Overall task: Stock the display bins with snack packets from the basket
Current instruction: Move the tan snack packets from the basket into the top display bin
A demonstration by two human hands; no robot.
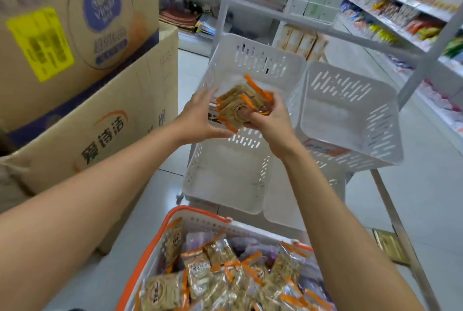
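Finding: packet stack (240, 104) held above display bin (253, 45).
Near: basket (200, 220) holds snack packets (213, 273). Farther: my right hand (266, 121) grips 1 packet stack; my left hand (200, 115) presses straight fingers against its left side, over the left display bin.

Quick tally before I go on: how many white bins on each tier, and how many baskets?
Upper-tier white bins: 2, left and right
Lower-tier white bins: 2, left and right, the right one partly hidden
Orange-handled basket: 1
Total: 5

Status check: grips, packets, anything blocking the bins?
Right grip clamped on packet stack, left grip bracing its side. Stack over upper-left bin, not released. Nothing blocking; basket full below.
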